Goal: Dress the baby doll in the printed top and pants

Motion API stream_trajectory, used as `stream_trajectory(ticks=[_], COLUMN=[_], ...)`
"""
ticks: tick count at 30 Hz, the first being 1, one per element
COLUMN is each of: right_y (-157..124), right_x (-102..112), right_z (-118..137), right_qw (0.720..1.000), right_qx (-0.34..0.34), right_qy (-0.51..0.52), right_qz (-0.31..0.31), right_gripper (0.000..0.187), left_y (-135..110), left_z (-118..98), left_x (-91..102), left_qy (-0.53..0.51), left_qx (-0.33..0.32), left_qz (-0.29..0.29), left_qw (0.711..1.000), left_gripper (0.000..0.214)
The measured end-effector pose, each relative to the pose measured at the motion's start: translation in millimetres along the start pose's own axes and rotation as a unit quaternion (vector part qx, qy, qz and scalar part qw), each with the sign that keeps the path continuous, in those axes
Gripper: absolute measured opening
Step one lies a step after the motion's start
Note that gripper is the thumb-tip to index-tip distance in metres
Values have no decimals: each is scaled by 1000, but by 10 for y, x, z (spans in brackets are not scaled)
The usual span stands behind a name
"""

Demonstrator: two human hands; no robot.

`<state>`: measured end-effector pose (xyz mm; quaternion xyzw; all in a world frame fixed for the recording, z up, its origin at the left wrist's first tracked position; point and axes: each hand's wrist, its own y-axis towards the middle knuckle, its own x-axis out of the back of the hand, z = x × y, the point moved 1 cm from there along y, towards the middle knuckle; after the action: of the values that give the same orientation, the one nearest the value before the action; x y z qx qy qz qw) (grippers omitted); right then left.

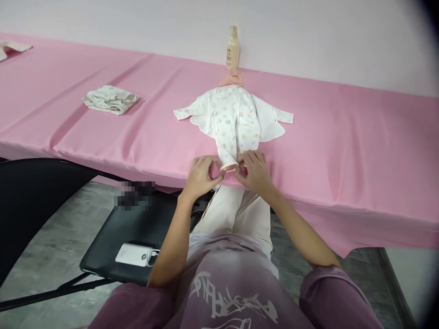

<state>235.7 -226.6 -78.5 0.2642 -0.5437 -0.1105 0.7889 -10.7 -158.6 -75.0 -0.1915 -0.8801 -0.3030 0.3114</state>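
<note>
Small white baby clothes with a pastel animal print lie spread on the table: a long-sleeved top (202,109) and trousers (228,123) over its middle. A peach-coloured, doll-like form (235,77) shows at the collar, and a bit of the same colour shows inside one trouser cuff. My left hand (204,176) pinches the left edge of that cuff between thumb and fingers. On its other edge, my right hand (254,171) is closed in a pinch, covering the second leg's end.
Pink cloth (343,137) covers the long table against a white wall. A pump bottle (233,48) stands behind the clothes. Folded printed cloth (110,99) lies to the left, another piece (12,48) farther left. Below, a black chair (103,244) bears a white power bank (132,254) with a cable.
</note>
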Motion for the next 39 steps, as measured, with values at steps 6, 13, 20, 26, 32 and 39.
stream_trajectory(ticks=[6, 13, 20, 26, 32, 39], right_y=[-34, -122, -434, -402, -479, -492], right_x=[28, 254, 467, 383, 488, 802], right_z=[47, -3, -355, -481, -423, -426], right_qw=[1000, 998, 991, 989, 995, 997], right_qx=[11, 13, -95, -108, -66, -21], right_qy=[8, 56, 95, 99, 77, 78], right_qz=[-22, -23, -7, 30, -20, -3], right_gripper=[3, 9, 40, 18, 8, 9], left_y=[-42, -99, -30, 269, 352, 308], left_z=[54, 117, -100, -377, -363, -383], left_x=[17, 85, -67, -308, -317, -60], left_qy=[-60, -80, 24, 155, 194, 93], left_qx=[-31, -61, -97, -130, -191, -181], left_qz=[-14, -32, -60, 11, -28, -1], left_qw=[998, 994, 993, 979, 962, 979], left_gripper=[16, 28, 39, 24, 12, 16])
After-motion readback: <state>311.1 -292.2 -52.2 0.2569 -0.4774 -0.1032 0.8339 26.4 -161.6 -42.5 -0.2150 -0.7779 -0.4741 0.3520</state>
